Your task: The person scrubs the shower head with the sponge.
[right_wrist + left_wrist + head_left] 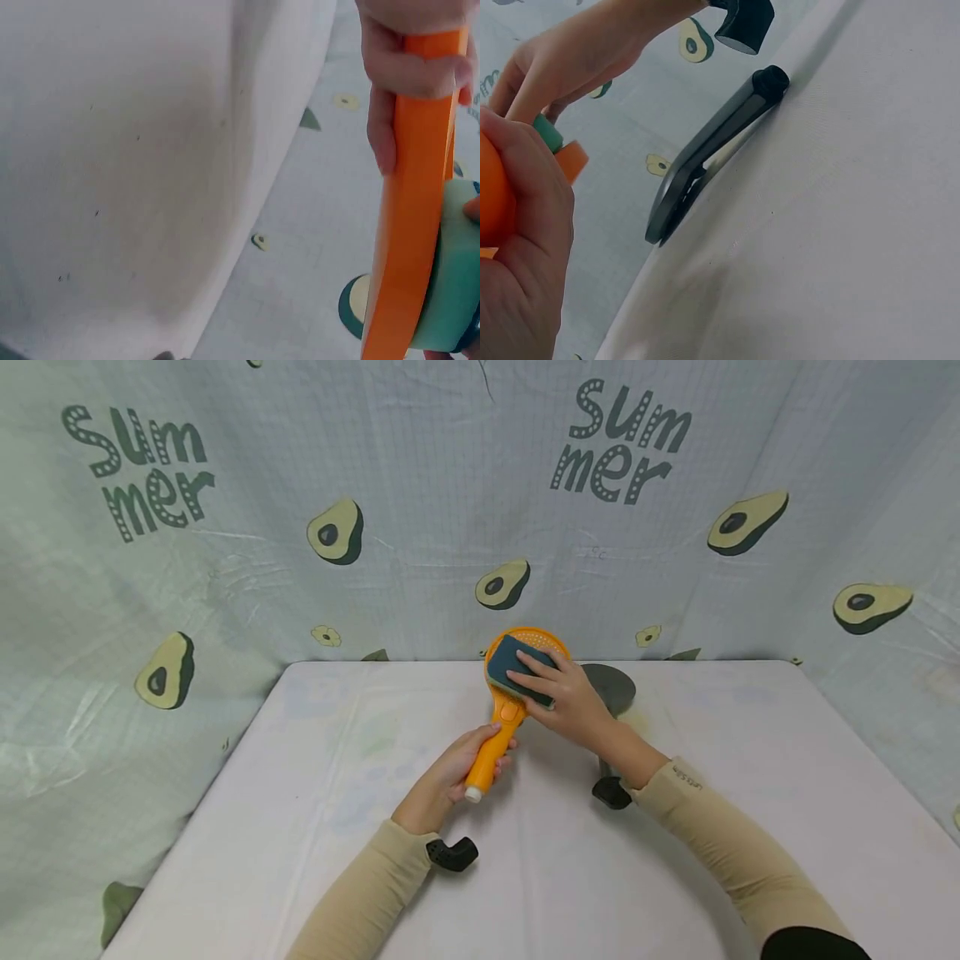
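Observation:
My left hand (453, 766) grips the handle of an orange shower head (491, 753), whose perforated round face is raised toward the far side of the table. Against that face my right hand (570, 697) holds a sponge (504, 662) with a dark blue-green top, its fingers spread over it and its thumb at the near edge. The right wrist view shows the sponge's teal side (450, 285) touching the shower head; the sponge's far edge is cut off there. Part of the perforated face is hidden under the sponge.
A dark grey shower head (611, 685) lies on the white-covered table (360, 793), behind the right forearm, which partly hides it. A curtain (420, 527) printed with avocados hangs along the table's back edge. Black wrist cameras (453, 855) stick out near both hands.

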A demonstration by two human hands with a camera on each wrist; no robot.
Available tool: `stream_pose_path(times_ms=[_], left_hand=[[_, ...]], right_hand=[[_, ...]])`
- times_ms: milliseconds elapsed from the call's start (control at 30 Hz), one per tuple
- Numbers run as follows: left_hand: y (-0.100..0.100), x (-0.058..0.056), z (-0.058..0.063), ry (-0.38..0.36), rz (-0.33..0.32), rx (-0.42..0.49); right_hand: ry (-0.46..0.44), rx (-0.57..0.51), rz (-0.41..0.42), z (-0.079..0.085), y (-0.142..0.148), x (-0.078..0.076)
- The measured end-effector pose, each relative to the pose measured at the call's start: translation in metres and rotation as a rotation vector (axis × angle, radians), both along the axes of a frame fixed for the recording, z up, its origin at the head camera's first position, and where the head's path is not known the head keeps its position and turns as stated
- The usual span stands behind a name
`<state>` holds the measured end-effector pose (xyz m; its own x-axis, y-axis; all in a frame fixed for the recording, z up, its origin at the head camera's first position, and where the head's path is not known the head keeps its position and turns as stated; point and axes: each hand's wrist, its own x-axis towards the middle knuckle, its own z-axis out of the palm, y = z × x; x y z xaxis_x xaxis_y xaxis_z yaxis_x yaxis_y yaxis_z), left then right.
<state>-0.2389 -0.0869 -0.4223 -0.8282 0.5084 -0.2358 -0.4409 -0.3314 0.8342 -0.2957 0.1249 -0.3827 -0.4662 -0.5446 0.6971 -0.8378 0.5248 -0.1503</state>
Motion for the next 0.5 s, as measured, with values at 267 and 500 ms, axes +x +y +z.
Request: stream_pose_path(times_ms=[267,500], left_hand=[[-0.001,-0.001,0.000,0.009,-0.010,-0.007],[0.000,0.000,0.000,0.010,-0.032,-0.021]], right_hand=[[-0.054,-0.040,-0.090,0.008,0.004,-0.012],[-0.009,-0.073,-0.181,0.012,0.006,-0.023]])
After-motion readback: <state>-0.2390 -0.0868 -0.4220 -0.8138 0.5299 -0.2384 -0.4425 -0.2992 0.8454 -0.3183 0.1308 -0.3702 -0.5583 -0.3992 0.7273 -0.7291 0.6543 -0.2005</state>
